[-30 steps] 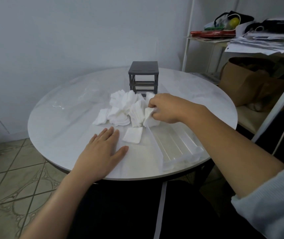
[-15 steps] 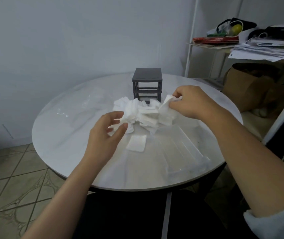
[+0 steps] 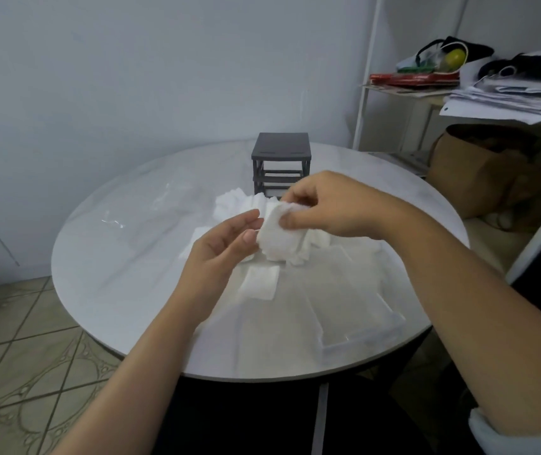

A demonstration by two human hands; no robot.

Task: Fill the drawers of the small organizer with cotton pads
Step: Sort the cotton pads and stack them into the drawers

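Observation:
A dark grey organizer frame (image 3: 281, 162) stands at the back of the round white table (image 3: 124, 274), its slots without drawers. A pile of white cotton pads (image 3: 236, 201) lies in front of it. My right hand (image 3: 324, 205) pinches a bunch of cotton pads (image 3: 279, 238) lifted above the pile. My left hand (image 3: 226, 244) touches the same bunch from the left with its thumb and fingertips. A single pad (image 3: 259, 283) lies flat closer to me. Clear plastic drawers (image 3: 357, 307) lie on the table at the front right.
A crumpled clear plastic wrapper (image 3: 164, 205) lies at the table's back left. At the right stands a white metal shelf (image 3: 426, 90) with papers and bags, and a brown paper bag (image 3: 479, 172) below it. Tiled floor shows at the left.
My right hand lifted a bunch of pads off the pile and brought it toward the middle. My left hand rose from the table and came up to meet the bunch.

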